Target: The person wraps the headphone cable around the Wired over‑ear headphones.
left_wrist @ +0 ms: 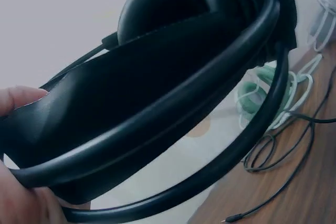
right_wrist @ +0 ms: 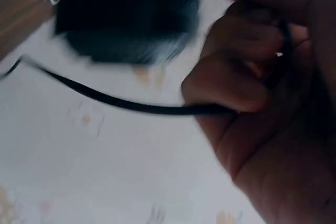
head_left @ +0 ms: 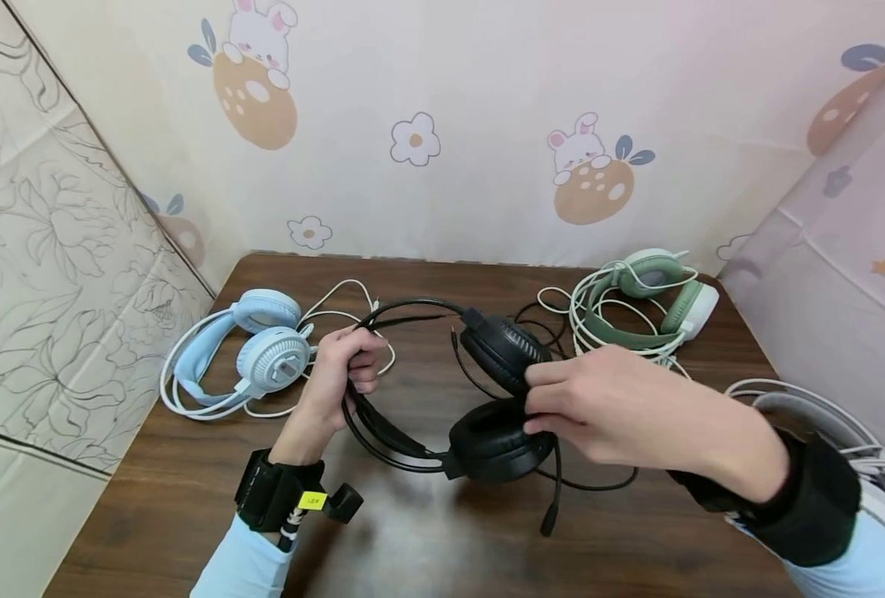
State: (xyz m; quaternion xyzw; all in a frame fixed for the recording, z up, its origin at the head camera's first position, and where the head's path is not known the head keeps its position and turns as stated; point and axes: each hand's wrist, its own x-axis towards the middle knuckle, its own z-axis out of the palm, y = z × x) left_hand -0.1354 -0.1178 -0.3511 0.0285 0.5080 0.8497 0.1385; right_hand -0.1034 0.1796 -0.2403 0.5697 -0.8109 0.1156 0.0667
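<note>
A black headset is held above the table, its ear cups facing right and its microphone boom hanging down. My left hand grips the headband; in the left wrist view the padded band and its two outer tubes run out from the fingers. At the ear cups is my right hand. The right wrist view shows its fingers curled round the thin black cable, with a blurred ear cup beside them. Whether the fingertips also touch the cup cannot be told.
Light-blue headphones with a white cord lie at the left on the brown table. Green headphones with a coiled pale cord are at the back right. White headphones show at the right edge. A patterned curtain hangs behind.
</note>
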